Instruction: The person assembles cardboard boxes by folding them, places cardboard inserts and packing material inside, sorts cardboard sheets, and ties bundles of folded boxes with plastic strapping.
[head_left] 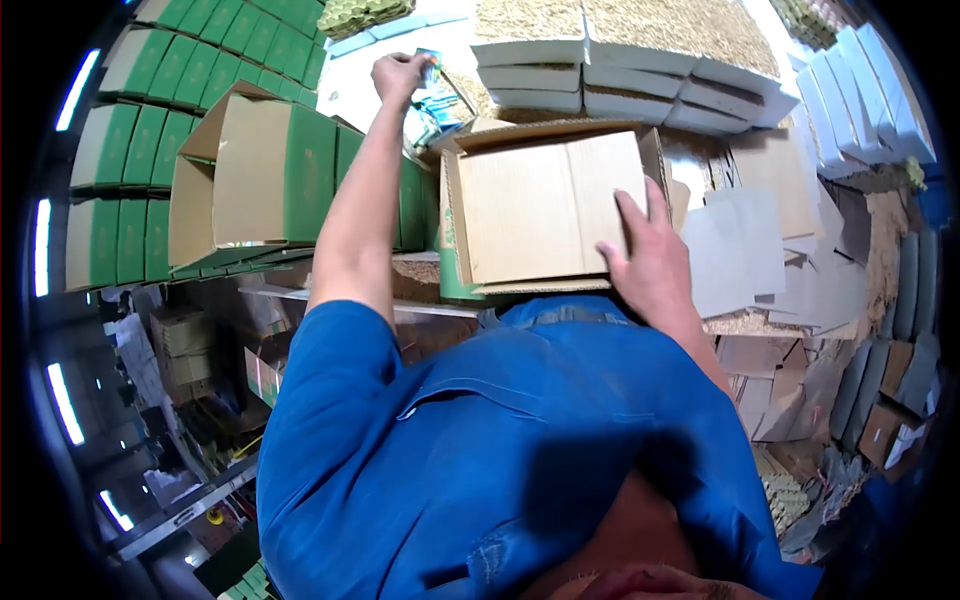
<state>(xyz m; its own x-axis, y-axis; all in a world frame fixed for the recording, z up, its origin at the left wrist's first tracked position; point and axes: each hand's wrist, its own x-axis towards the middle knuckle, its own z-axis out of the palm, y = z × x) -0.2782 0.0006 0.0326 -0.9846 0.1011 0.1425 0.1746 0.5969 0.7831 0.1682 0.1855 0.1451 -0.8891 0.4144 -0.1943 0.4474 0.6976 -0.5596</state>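
My left hand [400, 82] reaches far forward, its fingers closed in a pinch on a small colourful leaflet [430, 66]. More blue-and-green printed leaflets [432, 112] lie just below it on the white surface. Before my chest stands an open cardboard box [452, 215] with green outer sides. A plain cardboard sheet [540, 210] with a crease lies inside it, hiding whatever is beneath. My right hand [652, 248] rests at the right side of the box, fingers apart, the thumb and a finger touching the sheet's right edge.
Green boxes [130, 150] are stacked at left, with an open box [245, 175] nearer. White-sided trays [630, 75] filled with straw-like material stand at the back. Loose grey cardboard sheets [735, 255] lie at right, near stacked pale blue-white pieces [865, 90].
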